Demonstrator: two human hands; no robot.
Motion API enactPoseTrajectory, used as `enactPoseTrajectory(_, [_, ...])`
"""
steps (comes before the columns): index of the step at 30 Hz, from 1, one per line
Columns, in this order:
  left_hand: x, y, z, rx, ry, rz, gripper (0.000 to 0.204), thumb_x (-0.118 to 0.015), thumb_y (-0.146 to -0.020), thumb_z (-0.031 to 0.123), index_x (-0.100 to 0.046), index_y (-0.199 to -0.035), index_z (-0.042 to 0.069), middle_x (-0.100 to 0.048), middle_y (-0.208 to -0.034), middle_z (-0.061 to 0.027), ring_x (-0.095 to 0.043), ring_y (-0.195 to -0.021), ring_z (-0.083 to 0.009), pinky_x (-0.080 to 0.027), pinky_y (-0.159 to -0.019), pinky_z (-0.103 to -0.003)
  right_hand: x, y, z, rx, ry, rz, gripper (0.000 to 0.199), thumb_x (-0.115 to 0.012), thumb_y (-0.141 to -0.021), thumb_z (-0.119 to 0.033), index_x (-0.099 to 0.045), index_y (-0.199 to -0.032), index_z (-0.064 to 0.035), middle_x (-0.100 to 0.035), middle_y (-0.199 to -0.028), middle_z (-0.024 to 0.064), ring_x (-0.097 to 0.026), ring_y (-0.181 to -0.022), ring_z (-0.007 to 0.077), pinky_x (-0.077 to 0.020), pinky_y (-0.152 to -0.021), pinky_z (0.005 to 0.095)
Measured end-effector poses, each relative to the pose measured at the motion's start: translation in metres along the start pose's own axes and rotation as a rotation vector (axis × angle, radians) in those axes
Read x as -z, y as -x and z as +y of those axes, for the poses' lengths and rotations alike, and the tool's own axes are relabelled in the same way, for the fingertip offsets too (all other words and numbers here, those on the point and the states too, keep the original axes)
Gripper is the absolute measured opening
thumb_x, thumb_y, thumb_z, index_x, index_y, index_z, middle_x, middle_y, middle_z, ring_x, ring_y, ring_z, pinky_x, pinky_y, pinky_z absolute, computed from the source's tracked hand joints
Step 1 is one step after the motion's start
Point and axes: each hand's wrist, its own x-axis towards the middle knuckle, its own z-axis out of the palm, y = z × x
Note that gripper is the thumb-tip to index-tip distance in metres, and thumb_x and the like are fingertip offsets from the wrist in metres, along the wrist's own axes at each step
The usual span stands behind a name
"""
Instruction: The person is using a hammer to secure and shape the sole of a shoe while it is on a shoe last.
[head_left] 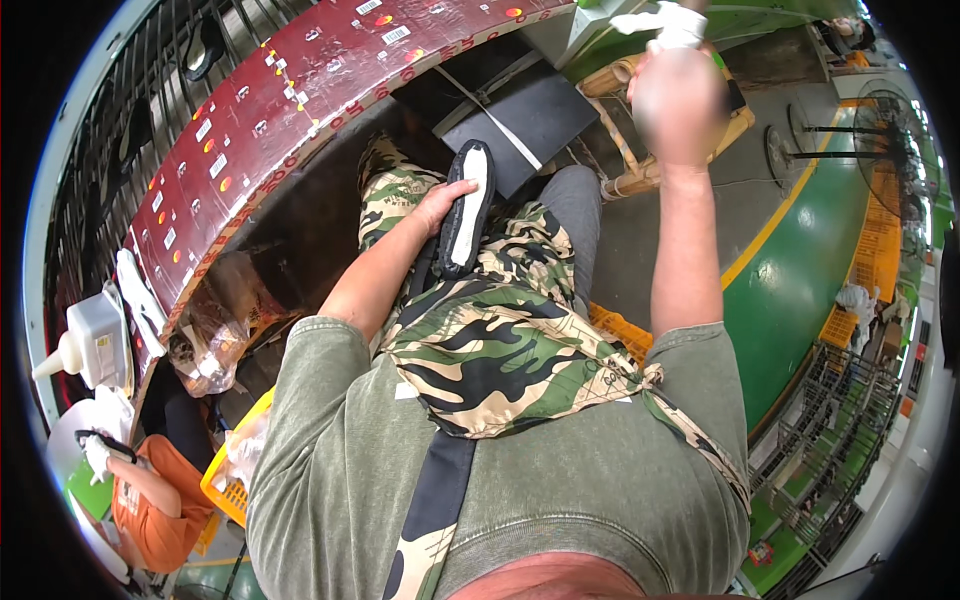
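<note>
In my left hand [440,203] is a black, shoe-shaped piece [466,210] with a long white middle and a dark raised rim, probably a shoe upper seen from its underside. My thumb presses on its edge, and it stands over my lap against the camouflage apron [500,345]. My right hand [684,105] is raised far forward on the right, away from the shoe piece. It is blurred, so its fingers cannot be made out. A white object [680,25] shows at its far end, and whether the hand grips it or wears it is unclear.
A curved dark-red workbench [330,60] runs along the left, with a white nozzle bottle [95,345] near its end. Ahead are a black box [525,125] and a bamboo stool [630,150]. A person in orange [160,500] is at lower left; fans [880,140] stand right.
</note>
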Motion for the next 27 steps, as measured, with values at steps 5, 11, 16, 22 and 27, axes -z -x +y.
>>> enactPoseTrajectory(5, [-0.009, 0.000, 0.005, 0.018, 0.002, -0.001, 0.049, -0.078, -0.079, 0.035, -0.065, -0.109, -0.001, -0.072, -0.089, -0.0144, -0.070, -0.070, -0.0242, -0.059, -0.066, -0.039, -0.022, 0.118, 0.158, -0.056, 0.444, 0.040, 0.015, -0.057, -0.092, -0.007, -0.052, -0.105, -0.0028, -0.057, -0.071, 0.0052, -0.056, -0.051, 0.0143, -0.0457, -0.045, 0.0301])
enactPoseTrajectory(11, [0.005, -0.011, 0.000, 0.030, 0.037, -0.023, 0.045, -0.079, -0.078, 0.033, -0.066, -0.106, -0.001, -0.072, -0.085, -0.0134, -0.070, -0.067, -0.0243, -0.059, -0.064, -0.038, -0.004, 0.096, 0.131, -0.804, 0.380, -0.379, 0.016, -0.065, -0.089, -0.013, -0.056, -0.091, -0.0001, -0.059, -0.066, 0.0058, -0.054, -0.044, 0.0126, -0.0421, -0.039, 0.0284])
enactPoseTrajectory(16, [0.002, -0.018, 0.004, -0.019, 0.029, 0.008, 0.046, -0.080, -0.077, 0.034, -0.066, -0.106, 0.000, -0.072, -0.086, -0.0127, -0.070, -0.068, -0.0243, -0.059, -0.064, -0.039, -0.005, 0.010, -0.005, -0.173, 0.105, -0.075, 0.014, -0.061, -0.094, -0.013, -0.052, -0.095, -0.0022, -0.059, -0.069, 0.0045, -0.054, -0.047, 0.0098, -0.0448, -0.043, 0.0262])
enactPoseTrajectory(22, [0.001, -0.017, 0.008, 0.003, 0.040, -0.019, 0.052, -0.082, -0.076, 0.034, -0.065, -0.112, 0.001, -0.072, -0.093, -0.0135, -0.071, -0.073, -0.0243, -0.059, -0.068, -0.040, -0.039, 0.077, 0.090, 0.174, 0.026, 0.070, 0.010, -0.053, -0.095, -0.011, -0.050, -0.101, -0.0031, -0.060, -0.071, 0.0099, -0.058, -0.053, 0.0163, -0.0488, -0.053, 0.0331])
enactPoseTrajectory(27, [-0.005, -0.014, 0.001, -0.019, 0.088, -0.022, 0.050, -0.080, -0.078, 0.034, -0.065, -0.113, 0.001, -0.072, -0.095, -0.0140, -0.071, -0.075, -0.0243, -0.059, -0.070, -0.040, -0.012, 0.134, 0.164, -0.977, 0.321, -0.295, 0.016, -0.062, -0.091, -0.011, -0.056, -0.099, 0.0010, -0.061, -0.069, 0.0091, -0.056, -0.043, 0.0172, -0.0447, -0.039, 0.0331])
